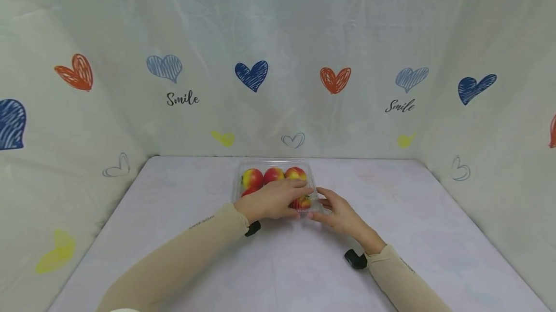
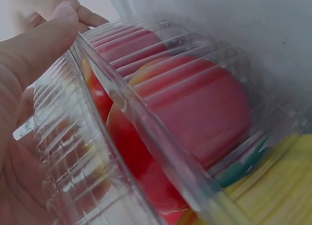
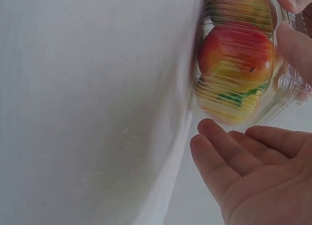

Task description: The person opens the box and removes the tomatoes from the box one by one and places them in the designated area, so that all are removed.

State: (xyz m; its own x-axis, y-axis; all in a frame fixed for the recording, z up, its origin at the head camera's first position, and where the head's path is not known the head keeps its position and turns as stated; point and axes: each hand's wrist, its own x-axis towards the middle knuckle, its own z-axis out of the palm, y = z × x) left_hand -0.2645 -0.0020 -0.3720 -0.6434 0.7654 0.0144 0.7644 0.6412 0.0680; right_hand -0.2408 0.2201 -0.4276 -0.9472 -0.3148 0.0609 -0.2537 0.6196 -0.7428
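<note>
Left hand point(image 1: 278, 199) lies, fingers extended, across the clear container point(image 1: 273, 162), thumb at its near rim point(image 2: 163, 149); right hand point(image 1: 340, 215) spreads loosely, holding nothing. I judge the container slippery, flexible, weighted by fruit point(image 1: 252, 179): hold opposite side walls point(image 3: 217, 112). It sits far on the worktop point(image 1: 278, 273), under my left hand, just left of my right.

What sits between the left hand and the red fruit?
Clear plastic of the container lies between the left hand and the red fruit; the left wrist view shows it.
</note>
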